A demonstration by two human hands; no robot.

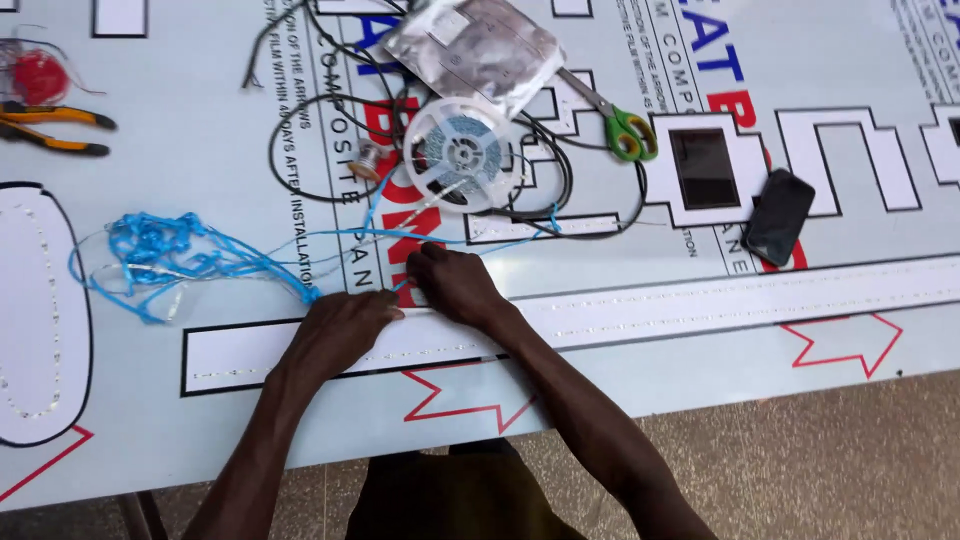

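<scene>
Both hands rest on a long white strip (700,300) that runs across a large printed panel (200,150) lying on a table. The left hand (340,335) lies palm down on the strip, its fingers bent and drawn together, pressing the surface; whether anything is pinched under them cannot be told. The right hand (455,285) sits just beside it at the strip's upper edge, fingers curled together where a thin blue cord (330,240) and a pale tape (420,205) come in; it seems to nip them, but the grip itself is hidden. Two faint dotted lines run along the strip. The cord leads left to a loose blue tangle (155,255) on the panel. The tape leads up to a white reel (460,152), which holds a coil of the same tape wound about its hub. Black wire (290,150) loops around the reel. Just above the reel lies a crumpled silvery bag (475,45); its contents cannot be made out. Scissors (615,125) with green handles lie beside the bag, their blades reaching under it. A dark phone (778,215) lies to the right, near a black square cutout (705,168). At far left are pliers (50,128) with orange handles and a red bundle (38,75) of thread.
</scene>
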